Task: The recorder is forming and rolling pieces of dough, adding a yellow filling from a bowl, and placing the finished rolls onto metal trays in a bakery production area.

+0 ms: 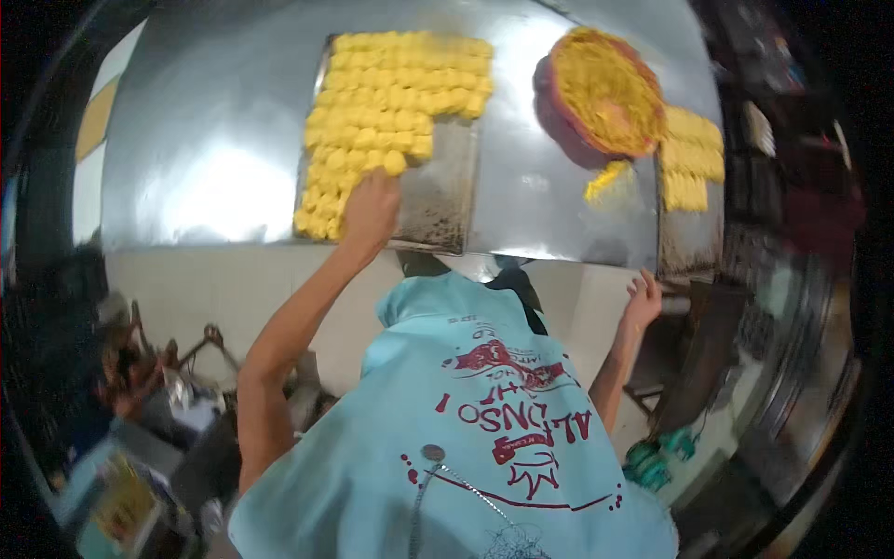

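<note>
- Tray (447, 191), long axis laid near to far
- Yellow pieces (386, 84), packed at tray's far and left
- Left hand (373, 207), placed against them; grip cannot be told
- Right hand (643, 300), held at right, fingers parted

From my head, a fisheye camera looks down over my shirt (400, 382), facing the desk (209, 112) ahead, near enough to frame my left hand (374, 205) and right hand (643, 300).

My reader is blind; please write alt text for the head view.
A bare left hand touches small yellow lumps partly filling a rectangular metal tray; the right hand hangs beside a shiny metal table, where a round reddish bowl holds yellow mixture.
</note>
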A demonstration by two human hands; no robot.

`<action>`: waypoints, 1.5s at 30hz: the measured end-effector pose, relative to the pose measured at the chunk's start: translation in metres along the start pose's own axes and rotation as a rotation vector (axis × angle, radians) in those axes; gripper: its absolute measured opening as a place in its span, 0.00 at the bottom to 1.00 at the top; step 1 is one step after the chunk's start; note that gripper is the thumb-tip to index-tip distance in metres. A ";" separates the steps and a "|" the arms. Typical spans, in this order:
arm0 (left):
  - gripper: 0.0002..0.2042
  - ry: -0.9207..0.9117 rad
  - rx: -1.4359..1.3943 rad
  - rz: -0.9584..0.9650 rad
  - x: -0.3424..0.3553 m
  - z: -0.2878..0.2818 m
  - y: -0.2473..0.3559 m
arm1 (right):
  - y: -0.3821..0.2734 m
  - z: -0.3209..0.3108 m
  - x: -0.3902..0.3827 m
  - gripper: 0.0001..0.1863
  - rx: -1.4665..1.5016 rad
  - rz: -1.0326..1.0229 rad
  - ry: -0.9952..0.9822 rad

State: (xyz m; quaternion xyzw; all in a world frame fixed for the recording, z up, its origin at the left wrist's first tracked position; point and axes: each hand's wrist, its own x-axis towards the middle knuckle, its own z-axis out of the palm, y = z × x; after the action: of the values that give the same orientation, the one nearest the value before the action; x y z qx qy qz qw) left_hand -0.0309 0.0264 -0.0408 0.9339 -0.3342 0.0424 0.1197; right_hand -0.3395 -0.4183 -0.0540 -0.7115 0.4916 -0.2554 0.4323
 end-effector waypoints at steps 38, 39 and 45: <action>0.14 -0.192 -0.838 -0.035 0.097 0.113 0.205 | -0.031 0.175 -0.083 0.27 -1.101 -0.736 -0.189; 0.14 -0.199 -0.842 -0.020 0.100 0.113 0.199 | -0.035 0.171 -0.077 0.27 -0.967 -0.537 -0.146; 0.12 -0.148 -0.880 0.128 0.097 0.120 0.177 | -0.038 0.183 -0.092 0.28 -0.873 -0.510 -0.125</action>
State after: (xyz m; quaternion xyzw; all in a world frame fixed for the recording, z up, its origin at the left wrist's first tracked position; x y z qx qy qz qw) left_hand -0.0682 -0.1961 -0.1071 0.7720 -0.3851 -0.1634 0.4785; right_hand -0.2126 -0.2613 -0.1059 -0.9372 0.3362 -0.0805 0.0473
